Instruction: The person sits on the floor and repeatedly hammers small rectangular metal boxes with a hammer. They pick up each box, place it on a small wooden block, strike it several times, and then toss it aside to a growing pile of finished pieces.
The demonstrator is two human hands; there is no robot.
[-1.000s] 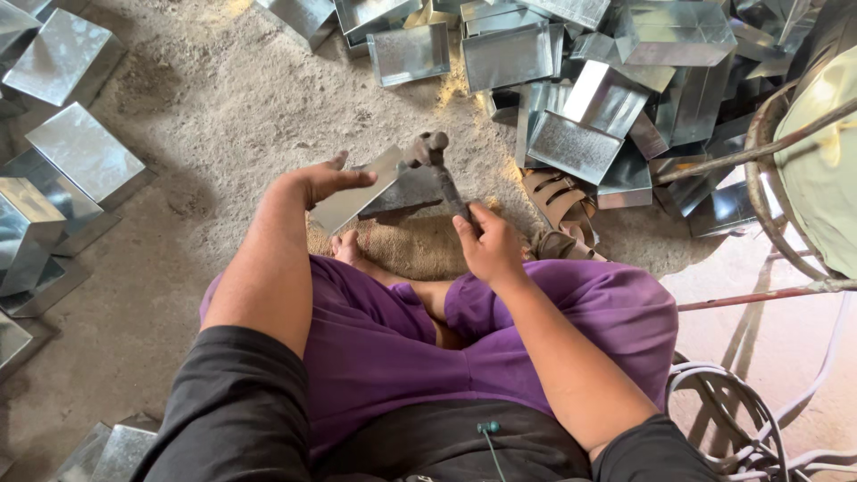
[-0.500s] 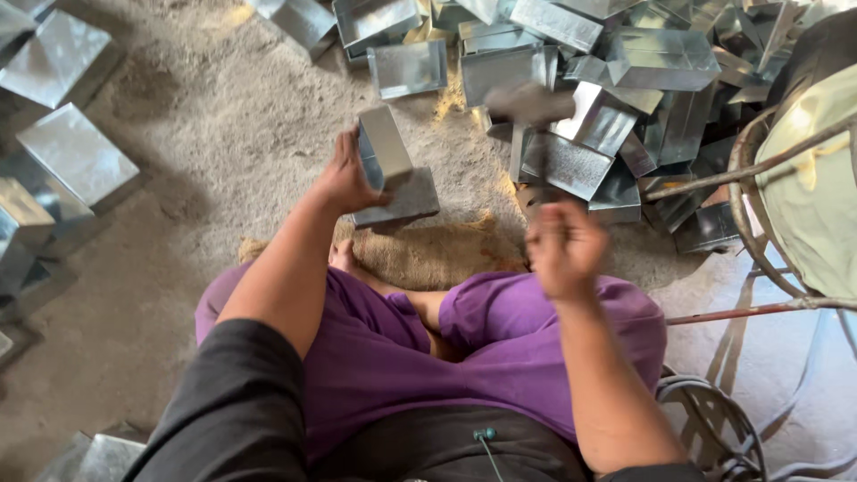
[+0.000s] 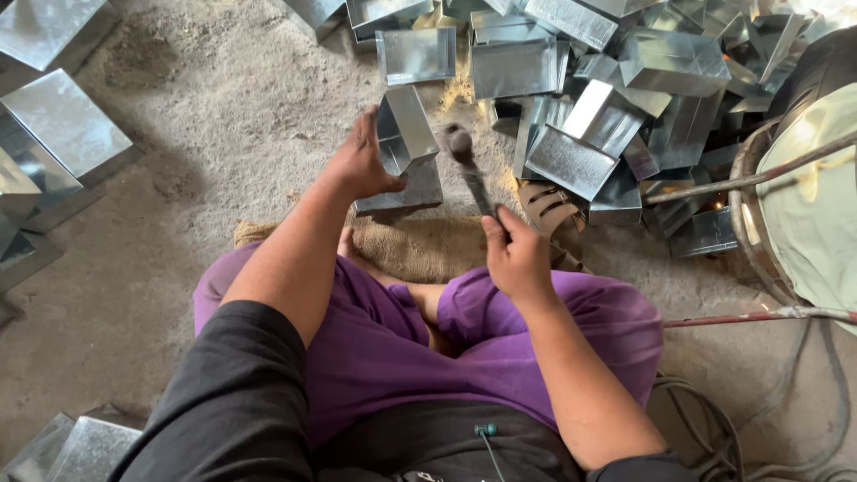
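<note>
Hands work over a sandy floor [image 3: 205, 116] in front of crossed legs in purple trousers [image 3: 375, 339]; the left hand [image 3: 361, 165] grips a small open metal box [image 3: 403, 129], holding it tilted on edge above a flat metal piece [image 3: 415, 192] that lies at the edge of a burlap mat [image 3: 420, 245]; the right hand [image 3: 518, 254] is closed around the handle of a hammer [image 3: 469, 170], its blurred head raised just beside the box, apart from it; a heap of similar boxes [image 3: 625, 98] lies beyond and to the right; more boxes [image 3: 58, 134] sit at the left; a sandal [image 3: 549, 210] rests near the right hand, beside the mat.
</note>
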